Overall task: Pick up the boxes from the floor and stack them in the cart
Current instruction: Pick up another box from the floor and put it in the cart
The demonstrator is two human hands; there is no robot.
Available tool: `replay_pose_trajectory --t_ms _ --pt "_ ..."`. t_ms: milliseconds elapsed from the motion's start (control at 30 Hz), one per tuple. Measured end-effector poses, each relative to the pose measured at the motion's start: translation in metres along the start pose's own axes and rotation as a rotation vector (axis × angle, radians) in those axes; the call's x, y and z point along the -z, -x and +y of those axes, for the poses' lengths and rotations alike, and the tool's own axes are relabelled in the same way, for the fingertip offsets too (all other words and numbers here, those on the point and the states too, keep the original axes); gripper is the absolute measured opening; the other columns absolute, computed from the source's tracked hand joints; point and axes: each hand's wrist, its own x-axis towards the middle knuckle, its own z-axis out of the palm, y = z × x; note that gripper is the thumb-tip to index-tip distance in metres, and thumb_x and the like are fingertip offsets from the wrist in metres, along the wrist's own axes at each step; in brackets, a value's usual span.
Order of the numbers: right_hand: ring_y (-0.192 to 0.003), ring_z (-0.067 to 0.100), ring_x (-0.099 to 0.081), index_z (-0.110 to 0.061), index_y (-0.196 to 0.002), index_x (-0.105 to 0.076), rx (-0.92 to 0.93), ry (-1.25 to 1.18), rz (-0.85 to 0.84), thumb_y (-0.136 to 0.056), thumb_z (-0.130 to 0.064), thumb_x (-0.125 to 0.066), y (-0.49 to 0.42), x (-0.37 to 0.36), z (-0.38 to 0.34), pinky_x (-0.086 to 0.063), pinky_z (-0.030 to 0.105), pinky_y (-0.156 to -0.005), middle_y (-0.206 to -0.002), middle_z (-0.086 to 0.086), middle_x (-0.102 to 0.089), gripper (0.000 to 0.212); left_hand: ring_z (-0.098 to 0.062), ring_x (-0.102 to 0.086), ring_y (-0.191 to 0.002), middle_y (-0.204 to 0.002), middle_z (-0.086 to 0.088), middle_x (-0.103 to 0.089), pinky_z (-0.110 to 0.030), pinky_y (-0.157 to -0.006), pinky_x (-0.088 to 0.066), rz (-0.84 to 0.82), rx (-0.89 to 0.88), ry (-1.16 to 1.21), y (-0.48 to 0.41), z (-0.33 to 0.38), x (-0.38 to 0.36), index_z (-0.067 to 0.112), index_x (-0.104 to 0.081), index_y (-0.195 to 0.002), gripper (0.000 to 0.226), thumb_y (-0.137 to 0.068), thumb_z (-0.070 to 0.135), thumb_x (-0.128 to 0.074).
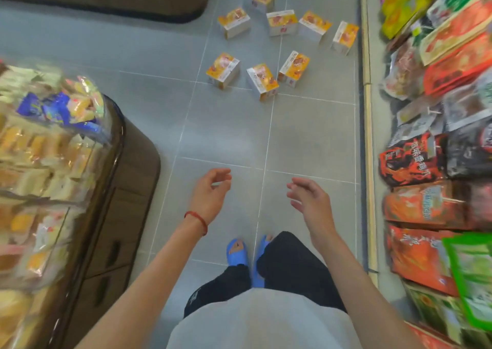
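**Head view, looking down a shop aisle.** Eight small yellow-and-white boxes (262,81) are lying scattered on the grey tiled floor (226,130), well ahead of the person's feet. Five are forming a loose far group and three a nearer row. The far box at the right (344,37) is sitting just beside the foot of the shelf (368,109). None of the boxes are touching one another, and their print is too blurred to read.

The left hand (213,191) is hanging released, its fingers loosely curled and its thumb near the forefinger, grasping nothing. A red string bracelet (197,219) is circling its wrist. The right hand (306,197) is likewise released, its fingers loosely extended toward the left hand, and it is grasping nothing. Both hands are hovering over bare floor, well apart from the boxes.

Below them, blue slippers (237,250) and black trousers (290,258) are showing. At the left, a brown display stand (127,183) is carrying wrapped pastries (40,146). At the right, the shelf is holding red, orange and black snack packets (415,159). Both margins are appearing blurred.
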Motion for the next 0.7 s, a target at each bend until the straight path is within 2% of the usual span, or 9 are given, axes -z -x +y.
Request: replay_pose_trajectory --t_ms 67,200,267,433,567,700 --pt "-0.093 0.017 -0.069 -0.016 -0.111 -0.072 -0.022 -0.028 0.012 -0.096 -0.013 -0.066 -0.031 -0.001 -0.018 -0.056 0.035 -0.086 -0.113 0.010 -0.073 0.016 -0.013 -0.064 -0.092 -0.106 0.006 -0.069 -0.021 -0.072 -0.046 -0.003 0.010 -0.008 -0.035 0.017 -0.008 0.030 -0.065 -0.108 0.031 -0.094 0.003 -0.059" --pt "-0.095 0.020 -0.068 -0.015 -0.111 -0.070 -0.099 -0.092 0.033 -0.097 -0.011 -0.064 -0.105 -0.003 -0.054 -0.055 0.046 -0.100 -0.116 0.013 -0.072 0.016 -0.015 -0.065 -0.098 -0.106 0.008 -0.070 -0.028 -0.082 -0.049 -0.001 0.012 -0.028 -0.115 0.058 -0.029 0.028 -0.065 -0.112 0.029 -0.094 0.006 -0.059" --pt "-0.094 0.020 -0.069 -0.016 -0.111 -0.070 -0.133 -0.107 0.037 -0.096 -0.012 -0.065 -0.148 -0.003 -0.072 -0.055 0.048 -0.102 -0.115 0.012 -0.073 0.016 -0.017 -0.065 -0.101 -0.105 0.009 -0.070 -0.031 -0.086 -0.050 0.006 0.009 -0.037 -0.157 0.083 -0.044 0.027 -0.065 -0.112 0.028 -0.095 0.006 -0.059" --pt "-0.090 0.015 -0.067 -0.013 -0.118 -0.068 -0.172 -0.051 -0.004 -0.098 -0.014 -0.065 -0.243 0.001 -0.130 -0.055 0.035 -0.092 -0.117 0.012 -0.072 0.021 -0.022 -0.067 -0.107 -0.108 0.006 -0.070 -0.038 -0.095 -0.053 -0.001 0.043 -0.091 -0.243 0.144 -0.079 0.026 -0.065 -0.114 0.027 -0.096 0.007 -0.057" --pt "-0.092 0.015 -0.068 -0.015 -0.117 -0.069 -0.203 -0.029 -0.025 -0.097 -0.016 -0.065 -0.311 0.000 -0.178 -0.054 0.039 -0.097 -0.118 0.011 -0.072 0.020 -0.022 -0.066 -0.109 -0.109 0.005 -0.070 -0.040 -0.098 -0.053 0.014 0.067 -0.082 -0.305 0.183 -0.092 0.026 -0.065 -0.113 0.027 -0.096 0.007 -0.057" --pt "-0.093 0.018 -0.069 -0.015 -0.120 -0.066 -0.217 -0.071 0.012 -0.097 -0.015 -0.064 -0.370 -0.012 -0.220 -0.054 0.039 -0.097 -0.117 0.012 -0.072 0.023 -0.018 -0.065 -0.104 -0.106 0.006 -0.070 -0.033 -0.092 -0.051 0.014 0.085 -0.052 -0.375 0.217 -0.097 0.027 -0.065 -0.110 0.027 -0.096 0.005 -0.057"
